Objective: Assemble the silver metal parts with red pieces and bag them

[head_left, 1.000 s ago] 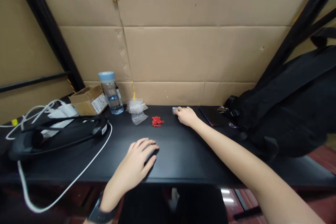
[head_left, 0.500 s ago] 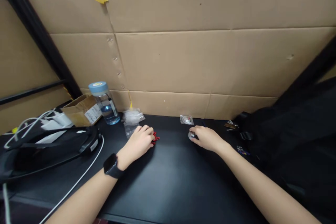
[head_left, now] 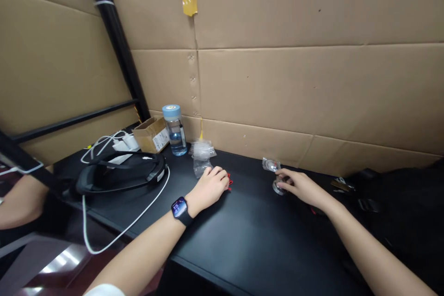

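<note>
My left hand (head_left: 210, 188), with a black smartwatch (head_left: 179, 208) at the wrist, rests on the black table. Its fingers curl over a red cord (head_left: 230, 182), most of which they cover. Farther right, my right hand (head_left: 301, 187) closes thumb and fingers on a small round silvery disc (head_left: 278, 188), partly hidden by the fingertips. Just behind that disc lies a clear plastic packet (head_left: 270, 164) with a round shiny thing in it. Crumpled clear plastic bags (head_left: 203, 151) lie beyond my left hand.
On the left are a black headset (head_left: 121, 189) with a white cable (head_left: 130, 230), a small cardboard box (head_left: 151, 135) and a blue-capped water bottle (head_left: 175, 133). A black bag (head_left: 402, 212) takes up the right side. Another person's arm (head_left: 24, 199) shows at far left.
The view has turned left, bringing another person's arm into sight. The watch face has lit up. More of the silvery disc shows under my right fingers; my left hand stays on the red cord.
</note>
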Demonstrator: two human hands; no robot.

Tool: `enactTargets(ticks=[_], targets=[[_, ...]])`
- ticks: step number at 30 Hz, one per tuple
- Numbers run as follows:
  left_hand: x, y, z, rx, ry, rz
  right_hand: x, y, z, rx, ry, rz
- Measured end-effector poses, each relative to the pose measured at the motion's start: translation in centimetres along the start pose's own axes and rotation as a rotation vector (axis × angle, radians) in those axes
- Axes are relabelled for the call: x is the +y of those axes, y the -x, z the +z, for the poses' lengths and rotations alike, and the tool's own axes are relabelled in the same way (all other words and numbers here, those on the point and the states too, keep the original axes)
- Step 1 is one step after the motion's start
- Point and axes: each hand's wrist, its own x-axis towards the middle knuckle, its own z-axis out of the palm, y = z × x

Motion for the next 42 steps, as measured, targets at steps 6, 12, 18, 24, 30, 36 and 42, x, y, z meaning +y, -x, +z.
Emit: enactTargets(ticks=[6, 12, 18, 24, 30, 36, 42], targets=[[0.1, 0.4, -1.0, 0.052, 0.178, -0.075, -1.5, 2.0, -0.8, 0.372, -0.042, 0.113], [-0.8, 0.5, -0.8, 0.063, 0.399, -0.142, -5.5, 1.4, 3.4, 0.614, 0.080, 0.061], [-0.1, -0.1, -0.5, 0.102, 0.413, -0.186, -7.3, 1.7, 4.6, 0.587, 0.002, -0.061], [2.0, -3.4, -1.2, 0.079, 0.439, -0.203, -8.5, 2.8, 4.4, 0.601, -0.366, -0.081], [2.8, -6.2, 0.7, 0.163, 0.481, -0.268, -9.0, 0.3, 5.8, 0.578, -0.690, -0.030], [2.4, -4.8, 1.7, 0.279, 0.545, -0.258, -9.7, -0.5, 7.3, 0.490, -0.756, -0.096], [2.4, -4.7, 1.1, 0.260, 0.557, -0.213, -10.1, 0.1, 8.8, 0.443, -0.855, -0.127]])
